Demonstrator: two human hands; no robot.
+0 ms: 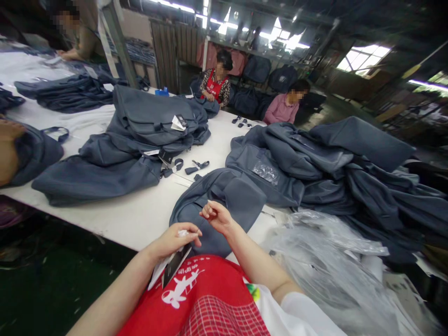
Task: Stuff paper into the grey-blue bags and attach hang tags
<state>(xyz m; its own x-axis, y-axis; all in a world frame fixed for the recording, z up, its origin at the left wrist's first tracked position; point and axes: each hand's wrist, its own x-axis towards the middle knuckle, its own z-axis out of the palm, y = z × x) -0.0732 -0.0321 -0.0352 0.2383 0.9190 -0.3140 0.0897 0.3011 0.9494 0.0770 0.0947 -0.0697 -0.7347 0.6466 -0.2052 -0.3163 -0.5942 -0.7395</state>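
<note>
My left hand (pixel 181 239) is low over the near edge of the tabletop (pixel 129 226), its grip closed on a black tag (pixel 177 265). White paper lies against that tag, and a small white bit shows between my fingers, too crumpled to make out. My right hand (pixel 214 217) is just beside it, over the dark blue bag (pixel 241 193), with the fingers curled in. I cannot tell how far that grip is closed or whether it has hold of something thin.

The bag lies at the near edge, right in front of me; my hands and red apron (pixel 217 294) hide part of its near end. Beyond it are short straps (pixel 199 167), partly overlapping, so I cannot count them. To the left, a stack of bags (pixel 157 114) carries a white-and-black tag (pixel 179 122) on top. A heap of bags (pixel 308 154) covers the right side, folded together so that single bags are hard to separate, and clear plastic (pixel 325 256) spreads at the near right corner, blurring what is under it.

At the left edge of my view, another person's arm (pixel 7 151) is cut off, touching a bag (pixel 37 151). Across the tabletop are two more people, one in a pink top (pixel 283 109).
</note>
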